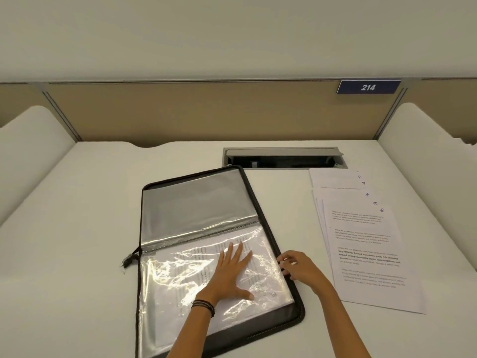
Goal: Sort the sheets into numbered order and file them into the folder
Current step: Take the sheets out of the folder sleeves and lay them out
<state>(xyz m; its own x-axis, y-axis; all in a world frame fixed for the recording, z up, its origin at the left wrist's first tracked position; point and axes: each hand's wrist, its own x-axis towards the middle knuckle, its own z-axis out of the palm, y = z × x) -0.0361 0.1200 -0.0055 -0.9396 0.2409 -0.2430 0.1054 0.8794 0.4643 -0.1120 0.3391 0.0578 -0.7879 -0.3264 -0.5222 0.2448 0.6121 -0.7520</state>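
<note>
- Sheets (366,254) sit in a fanned pile at 3 o'clock of the open folder (193,202), apart from it, long axis roughly 11 to 5.
- right hand (299,266) is nearer, with the pile at its 2 o'clock; its fingers curl onto the folder's right rim.
- left hand (232,270) lies flat, fingers spread, pressing the clear sleeve (180,280).
- My guess is the right one reaches next.

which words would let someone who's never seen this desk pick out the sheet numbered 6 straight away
On the white desk, look right of the open zip folder to the fan of printed sheets. The sheet numbered 6 is the top one, nearest the person, and the only one whose text blocks show in full; the others peek out behind it as numbered corners.
</note>
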